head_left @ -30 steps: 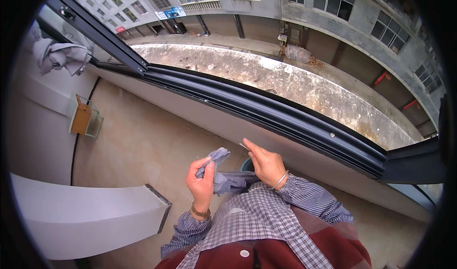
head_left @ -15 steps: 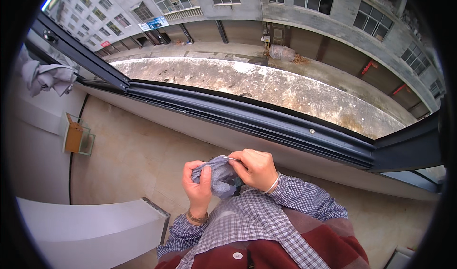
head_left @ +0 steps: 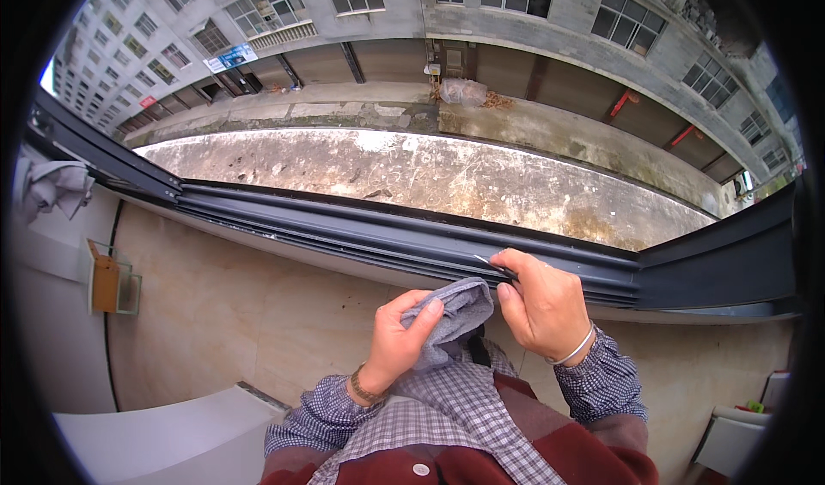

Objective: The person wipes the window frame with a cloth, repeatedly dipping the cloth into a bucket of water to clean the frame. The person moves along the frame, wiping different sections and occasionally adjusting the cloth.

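Closed around a grey cloth, my left hand holds it bunched in front of my body with the thumb on top. My right hand grips a slim tool with a dark handle and a thin, pointed metal tip. That tip points left, over the near side of the dark window track; whether it touches the track I cannot tell. The tool's exact kind is too small to make out. Cloth and right hand are close together, with the cloth just left of the fingers.
The window stands open onto a weathered ledge and a street below. At the left are another grey cloth and a glass-sided box with a wooden panel. A white surface juts in at lower left; a white object stands lower right.
My right hand has moved away from the cloth, right and toward the window track, the pointed tool now showing. My left hand with the cloth has shifted right. The whole view has turned slightly.
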Motion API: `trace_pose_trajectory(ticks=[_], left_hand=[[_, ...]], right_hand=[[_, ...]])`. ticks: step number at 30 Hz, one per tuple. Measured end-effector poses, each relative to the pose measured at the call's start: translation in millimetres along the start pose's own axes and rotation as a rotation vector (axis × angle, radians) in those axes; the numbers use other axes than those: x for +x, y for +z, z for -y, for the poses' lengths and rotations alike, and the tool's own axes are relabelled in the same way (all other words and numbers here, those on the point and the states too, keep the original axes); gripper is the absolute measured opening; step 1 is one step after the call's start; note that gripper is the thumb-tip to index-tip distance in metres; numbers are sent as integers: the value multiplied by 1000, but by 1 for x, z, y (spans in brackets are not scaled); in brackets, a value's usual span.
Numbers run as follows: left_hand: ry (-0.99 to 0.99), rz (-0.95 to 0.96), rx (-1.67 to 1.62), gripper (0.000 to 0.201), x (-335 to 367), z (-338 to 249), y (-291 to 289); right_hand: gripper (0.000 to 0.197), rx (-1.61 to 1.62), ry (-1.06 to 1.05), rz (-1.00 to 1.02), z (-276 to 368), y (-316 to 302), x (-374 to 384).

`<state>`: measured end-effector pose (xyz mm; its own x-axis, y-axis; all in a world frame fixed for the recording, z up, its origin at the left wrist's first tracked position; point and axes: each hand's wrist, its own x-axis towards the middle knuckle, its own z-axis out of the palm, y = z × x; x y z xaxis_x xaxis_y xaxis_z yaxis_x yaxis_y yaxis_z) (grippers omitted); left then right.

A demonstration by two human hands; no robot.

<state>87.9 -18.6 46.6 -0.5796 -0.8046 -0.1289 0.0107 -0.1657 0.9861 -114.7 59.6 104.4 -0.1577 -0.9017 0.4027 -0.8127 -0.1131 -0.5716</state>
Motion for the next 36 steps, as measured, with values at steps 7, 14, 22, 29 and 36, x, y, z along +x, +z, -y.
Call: trace_pose_trajectory(ticks=[7, 14, 22, 29, 36], left_hand=[[-17, -44, 20, 21, 7, 6, 0], [-53, -29, 36, 20, 13, 10, -5], [-74, -28, 65, 20, 15, 11, -12], [-50, -31, 57, 18, 17, 11, -12], [-37, -20, 42, 18, 21, 10, -8]], right_hand=[[10, -18, -138, 101, -4, -6, -1], [9, -102, -135, 138, -8, 5, 6], [9, -8, -134, 164, -1, 1, 22], [9, -43, -143, 221, 4, 2, 29], [8, -112, -116, 264, 3, 4, 28]])
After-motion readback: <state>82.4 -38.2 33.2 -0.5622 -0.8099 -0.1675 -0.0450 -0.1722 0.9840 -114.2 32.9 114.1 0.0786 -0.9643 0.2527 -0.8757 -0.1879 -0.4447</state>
